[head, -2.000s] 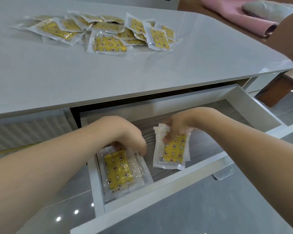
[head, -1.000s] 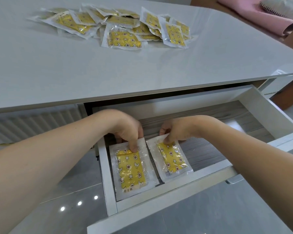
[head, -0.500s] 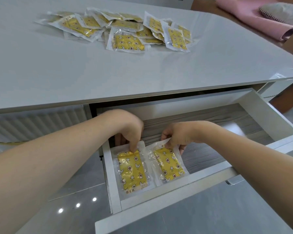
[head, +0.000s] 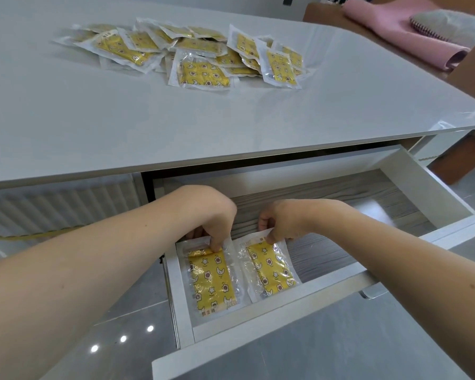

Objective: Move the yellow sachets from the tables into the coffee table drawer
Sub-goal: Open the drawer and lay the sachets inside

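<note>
Down in the open coffee table drawer, at its left end, two yellow sachets lie flat side by side on the grey wood-grain bottom, their clear edges touching or nearly so. On the left sachet, the left hand comes down from above with fingers curled, its fingertips pinching the top edge of the packet close to the drawer's left wall. Beside it, the right hand is likewise curled, thumb and fingers pinching the upper edge of the right sachet, which lies slightly tilted, its lower end running under the drawer's front rail. Both forearms reach in from the near side of the view. Right of the two packets, the drawer bottom shows bare grey boards up to the white right wall. Above, on the pale grey surface of the coffee table, a loose pile of yellow sachets sits toward the far side, many overlapping, each printed with stars, moons and small flower shapes inside clear wrapping. At the upper right, a pink cloth lies over a brown seat, with a pale cushion on it.
</note>
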`<state>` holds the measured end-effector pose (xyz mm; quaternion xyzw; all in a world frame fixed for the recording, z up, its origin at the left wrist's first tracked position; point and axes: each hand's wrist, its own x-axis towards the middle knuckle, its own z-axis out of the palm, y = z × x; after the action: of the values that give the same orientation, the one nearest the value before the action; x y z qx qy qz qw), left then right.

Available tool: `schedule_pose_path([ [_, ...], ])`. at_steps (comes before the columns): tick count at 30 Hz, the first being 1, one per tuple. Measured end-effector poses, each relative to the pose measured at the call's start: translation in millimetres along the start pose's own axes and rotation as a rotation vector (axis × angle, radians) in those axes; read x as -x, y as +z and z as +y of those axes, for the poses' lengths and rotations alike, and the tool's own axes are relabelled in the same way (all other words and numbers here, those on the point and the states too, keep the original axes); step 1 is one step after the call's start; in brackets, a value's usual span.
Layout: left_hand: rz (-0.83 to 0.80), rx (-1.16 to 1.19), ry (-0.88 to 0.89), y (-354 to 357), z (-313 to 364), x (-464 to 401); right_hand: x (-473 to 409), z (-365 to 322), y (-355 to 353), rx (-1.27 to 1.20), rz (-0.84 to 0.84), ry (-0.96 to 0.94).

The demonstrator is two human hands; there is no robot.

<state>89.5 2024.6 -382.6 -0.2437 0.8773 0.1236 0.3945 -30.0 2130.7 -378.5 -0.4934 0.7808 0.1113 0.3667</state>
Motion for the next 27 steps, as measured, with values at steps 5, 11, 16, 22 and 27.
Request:
schedule_pose_path([
  [5, 0.049, -0.057, 0.034, -4, 4, 7, 4, 3, -1, 0.084, 0.024, -0.013],
  [11, 0.456, -0.039, 0.181, -13, 16, 11, 27, 20, -17, 0.092, 0.195, 0.036],
  [16, 0.714, 0.093, 0.392, -39, 52, 26, 60, 55, -30, 0.018, 0.337, 0.124],
  [22, 0.984, 0.181, 0.579, -98, 98, 42, 102, 98, -56, -0.143, 0.510, 0.242],
  [27, 1.005, 0.113, 0.585, -190, 118, 89, 178, 102, -119, -0.254, 0.575, 0.325],
])
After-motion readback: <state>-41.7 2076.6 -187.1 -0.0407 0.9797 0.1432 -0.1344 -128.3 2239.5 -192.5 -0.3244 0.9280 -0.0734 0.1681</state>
